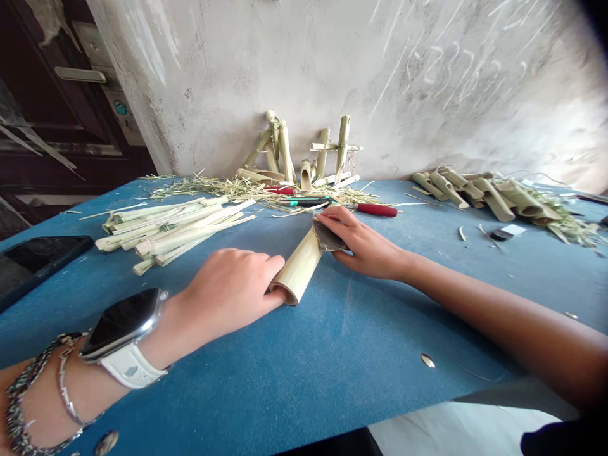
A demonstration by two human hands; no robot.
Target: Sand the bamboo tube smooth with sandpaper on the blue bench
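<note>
A pale half-round piece of bamboo (304, 263) lies slanted on the blue table, its hollow near end facing me. My left hand (232, 282) grips that near end, the thumb at its open mouth. Toward the far end, my right hand (356, 240) presses a dark piece of sandpaper (329, 235) against the bamboo's right side. Its fingers are closed over the sandpaper. Just beyond the right hand lies a tool with a red handle (377, 209).
Pale bamboo strips (175, 228) are bundled at left, near a black phone (42, 259). Upright bamboo pieces (342, 149) and shavings (199, 186) line the wall. Cut bamboo tubes (494, 199) are piled at right, behind a small black-and-white object (508, 232). The blue table's (332, 380) front edge is close.
</note>
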